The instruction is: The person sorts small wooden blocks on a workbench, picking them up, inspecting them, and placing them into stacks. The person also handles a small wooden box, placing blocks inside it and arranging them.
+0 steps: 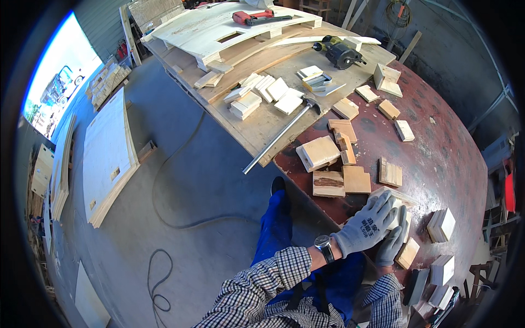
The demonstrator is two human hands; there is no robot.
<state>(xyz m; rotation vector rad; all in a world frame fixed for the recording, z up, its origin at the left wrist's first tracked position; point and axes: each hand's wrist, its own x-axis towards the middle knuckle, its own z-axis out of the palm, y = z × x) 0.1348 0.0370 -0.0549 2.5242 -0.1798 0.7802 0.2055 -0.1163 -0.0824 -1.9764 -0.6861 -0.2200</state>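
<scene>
Both my hands wear grey work gloves and are close together at the near edge of the red table. My left hand [365, 223], with a watch at its wrist, has its fingers bent over a pale plywood block [406, 198]. Beside it, my right hand [390, 245] has its fingers raised against the same block's near side. My gloves hide much of the block, so how it rests underneath is hard to see. Next to my right hand lies a small wooden block [407, 252]. Farther off sit a notched wooden block [356, 179] and a dark-stained block [328, 184].
The red table [437, 164] carries several loose blocks. On the adjoining wooden bench [246, 127] lie a hammer [290, 128], a coil nailer [342, 53] and block piles. A red nail gun [254, 17] rests on a pale panel [219, 33]. A hose [205, 224] crosses the floor.
</scene>
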